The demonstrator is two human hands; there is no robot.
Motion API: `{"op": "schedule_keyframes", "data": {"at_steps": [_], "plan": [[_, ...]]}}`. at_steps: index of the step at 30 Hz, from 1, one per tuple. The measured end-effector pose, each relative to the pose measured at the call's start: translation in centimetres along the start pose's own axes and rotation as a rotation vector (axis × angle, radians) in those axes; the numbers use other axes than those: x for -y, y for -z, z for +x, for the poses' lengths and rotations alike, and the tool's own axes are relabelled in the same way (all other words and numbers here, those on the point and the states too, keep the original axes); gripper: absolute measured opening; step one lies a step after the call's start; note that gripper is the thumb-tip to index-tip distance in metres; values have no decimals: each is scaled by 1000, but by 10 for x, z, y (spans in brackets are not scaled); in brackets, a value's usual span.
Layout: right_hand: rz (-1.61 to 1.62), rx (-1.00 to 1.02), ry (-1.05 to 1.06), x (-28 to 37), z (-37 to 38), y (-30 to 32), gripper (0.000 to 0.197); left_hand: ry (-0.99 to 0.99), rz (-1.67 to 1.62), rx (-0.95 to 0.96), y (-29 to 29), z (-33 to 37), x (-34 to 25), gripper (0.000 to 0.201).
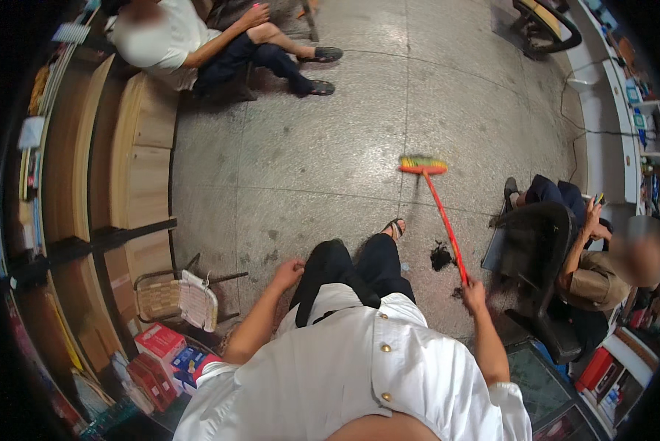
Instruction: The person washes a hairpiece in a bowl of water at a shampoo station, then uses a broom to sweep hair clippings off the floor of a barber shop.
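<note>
My right hand (475, 294) is wrapped round the upper end of a broom's red handle. The broom (443, 208) slants away from me, and its orange head with yellow and green bristles (423, 164) is out ahead over the floor. A clump of dark hair-like sweepings (441, 256) lies just left of the handle, with a smaller dark bit near my right hand. My left hand (292, 270) hangs beside my left thigh, its fingers loosely curled; whether anything is in them does not show.
A person in white (170, 42) sits at the far left, feet out on the floor. Another person (598, 272) sits at the right by a black chair (543, 257). A small woven chair (198, 298) and boxes (159, 342) stand at the left, beside wooden shelves (145, 147).
</note>
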State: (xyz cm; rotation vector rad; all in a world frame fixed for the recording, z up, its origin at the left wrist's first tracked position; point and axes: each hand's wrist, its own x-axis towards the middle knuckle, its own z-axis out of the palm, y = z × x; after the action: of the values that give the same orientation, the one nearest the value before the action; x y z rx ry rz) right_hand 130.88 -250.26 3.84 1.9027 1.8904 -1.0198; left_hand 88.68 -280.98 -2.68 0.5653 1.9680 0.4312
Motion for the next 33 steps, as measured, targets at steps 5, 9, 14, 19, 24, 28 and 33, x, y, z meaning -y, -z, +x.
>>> {"op": "schedule_keyframes", "data": {"at_steps": [5,9,14,19,24,28,33], "plan": [[228,165,-260,11,-117,-11,34,86,-67,62,6,-28,92,24],[22,179,-9,19,-131,-40,36,261,-187,-36,0,-49,140,23],[-426,175,500,136,-106,-97,41,201,-337,-57,-14,-76,159,22],[-613,208,712,233,-71,-157,33,228,-519,-79,-45,-95,165,25],[-798,208,650,214,-73,-153,31,181,-547,-84,-92,-124,182,24],[-559,108,468,69,-86,-97,32,217,-279,-22,-107,-136,163,21],[-424,22,151,-160,-141,-19,33,275,-249,-19,-169,-140,167,20]]}}
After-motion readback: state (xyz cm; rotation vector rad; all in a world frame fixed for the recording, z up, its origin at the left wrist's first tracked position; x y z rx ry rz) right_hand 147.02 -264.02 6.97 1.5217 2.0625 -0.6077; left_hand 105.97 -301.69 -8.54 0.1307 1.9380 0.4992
